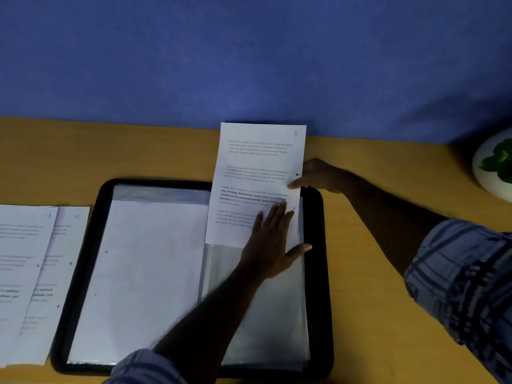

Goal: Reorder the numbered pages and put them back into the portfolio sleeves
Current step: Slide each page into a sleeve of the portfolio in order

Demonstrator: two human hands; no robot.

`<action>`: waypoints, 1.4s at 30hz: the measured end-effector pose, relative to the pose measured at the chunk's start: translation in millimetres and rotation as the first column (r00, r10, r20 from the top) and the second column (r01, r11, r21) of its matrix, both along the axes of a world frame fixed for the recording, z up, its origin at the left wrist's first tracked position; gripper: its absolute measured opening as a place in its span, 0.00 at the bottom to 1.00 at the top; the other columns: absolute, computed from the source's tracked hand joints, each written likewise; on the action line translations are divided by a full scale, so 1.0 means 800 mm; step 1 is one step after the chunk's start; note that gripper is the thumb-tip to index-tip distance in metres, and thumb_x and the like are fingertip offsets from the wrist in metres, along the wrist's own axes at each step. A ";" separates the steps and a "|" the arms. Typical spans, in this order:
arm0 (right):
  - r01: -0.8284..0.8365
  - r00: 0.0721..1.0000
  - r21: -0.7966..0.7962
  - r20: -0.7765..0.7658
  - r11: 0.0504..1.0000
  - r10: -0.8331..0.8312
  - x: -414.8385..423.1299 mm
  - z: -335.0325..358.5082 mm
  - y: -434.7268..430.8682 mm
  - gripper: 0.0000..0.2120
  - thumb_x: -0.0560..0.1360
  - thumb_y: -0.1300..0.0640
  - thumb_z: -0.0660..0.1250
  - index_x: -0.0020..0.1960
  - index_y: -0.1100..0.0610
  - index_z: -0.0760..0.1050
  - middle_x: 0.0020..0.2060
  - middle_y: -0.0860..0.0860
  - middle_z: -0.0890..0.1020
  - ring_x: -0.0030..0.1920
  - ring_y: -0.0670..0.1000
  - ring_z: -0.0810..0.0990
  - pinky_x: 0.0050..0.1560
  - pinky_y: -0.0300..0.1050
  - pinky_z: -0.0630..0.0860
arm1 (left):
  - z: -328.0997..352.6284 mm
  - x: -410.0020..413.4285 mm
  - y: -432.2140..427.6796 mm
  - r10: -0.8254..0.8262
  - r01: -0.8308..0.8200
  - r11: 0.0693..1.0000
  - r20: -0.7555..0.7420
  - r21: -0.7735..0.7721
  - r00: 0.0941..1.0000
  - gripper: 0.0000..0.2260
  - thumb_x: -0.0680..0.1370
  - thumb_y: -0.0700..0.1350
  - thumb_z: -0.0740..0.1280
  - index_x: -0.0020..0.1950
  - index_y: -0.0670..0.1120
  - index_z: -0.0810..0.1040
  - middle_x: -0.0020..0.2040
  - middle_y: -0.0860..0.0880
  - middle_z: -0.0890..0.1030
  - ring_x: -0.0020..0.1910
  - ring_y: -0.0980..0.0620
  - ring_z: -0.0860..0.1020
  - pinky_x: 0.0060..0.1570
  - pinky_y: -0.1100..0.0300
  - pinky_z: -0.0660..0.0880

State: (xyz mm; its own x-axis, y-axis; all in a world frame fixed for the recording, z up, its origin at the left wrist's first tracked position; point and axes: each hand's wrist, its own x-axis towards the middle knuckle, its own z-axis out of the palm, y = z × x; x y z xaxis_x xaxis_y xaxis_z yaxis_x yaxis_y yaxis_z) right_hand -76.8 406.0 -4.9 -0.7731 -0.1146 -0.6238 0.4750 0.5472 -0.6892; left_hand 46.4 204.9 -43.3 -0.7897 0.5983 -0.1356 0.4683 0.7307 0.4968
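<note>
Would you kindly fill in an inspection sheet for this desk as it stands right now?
Surface: wooden desk, light brown.
Job's things: black portfolio lies open. The printed page lies over its right sleeve, top sticking out past the portfolio; whether it is inside cannot be told. Loose pages overlap to the left of the portfolio.
Clutter: potted plant at the right edge.
Hands: left hand presses flat on the printed page; right hand pinches its right edge.
Cables: nothing seen.
Surroundings: blue wall behind the desk.
</note>
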 end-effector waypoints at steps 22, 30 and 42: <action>0.289 0.922 -0.098 -0.238 0.952 -0.305 -0.004 -0.001 -0.022 0.18 0.74 0.66 0.71 0.64 0.63 0.77 0.60 0.57 0.81 0.55 0.54 0.82 0.60 0.55 0.79 | -0.006 0.020 -0.129 0.123 -0.132 0.989 -0.137 -0.063 0.983 0.36 0.79 0.70 0.48 0.78 0.46 0.62 0.81 0.46 0.56 0.80 0.45 0.53 0.76 0.41 0.54; -0.051 0.997 0.138 -0.056 0.989 0.059 0.015 0.012 -0.013 0.21 0.71 0.61 0.76 0.63 0.59 0.78 0.57 0.50 0.83 0.47 0.43 0.80 0.45 0.37 0.76 | -0.004 0.027 -0.139 0.044 -0.056 0.995 -0.139 -0.084 0.989 0.36 0.79 0.70 0.49 0.76 0.45 0.66 0.80 0.45 0.58 0.79 0.44 0.57 0.75 0.39 0.56; -0.354 0.908 0.355 -0.091 0.865 0.409 0.030 0.023 -0.038 0.11 0.76 0.59 0.70 0.58 0.58 0.81 0.50 0.49 0.82 0.50 0.47 0.79 0.47 0.40 0.73 | -0.001 0.032 -0.138 -0.026 0.011 0.995 -0.140 -0.103 0.990 0.37 0.79 0.70 0.45 0.77 0.45 0.65 0.80 0.45 0.56 0.79 0.44 0.53 0.75 0.42 0.51</action>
State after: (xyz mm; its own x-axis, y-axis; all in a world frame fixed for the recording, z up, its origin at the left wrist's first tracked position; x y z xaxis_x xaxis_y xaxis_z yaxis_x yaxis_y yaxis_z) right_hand -52.7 375.6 13.8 -0.8011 -0.2341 -0.5509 0.0835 0.8676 -0.4901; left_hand 71.7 94.9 -44.0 -0.7943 0.6016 -0.0844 0.5423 0.7648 0.3479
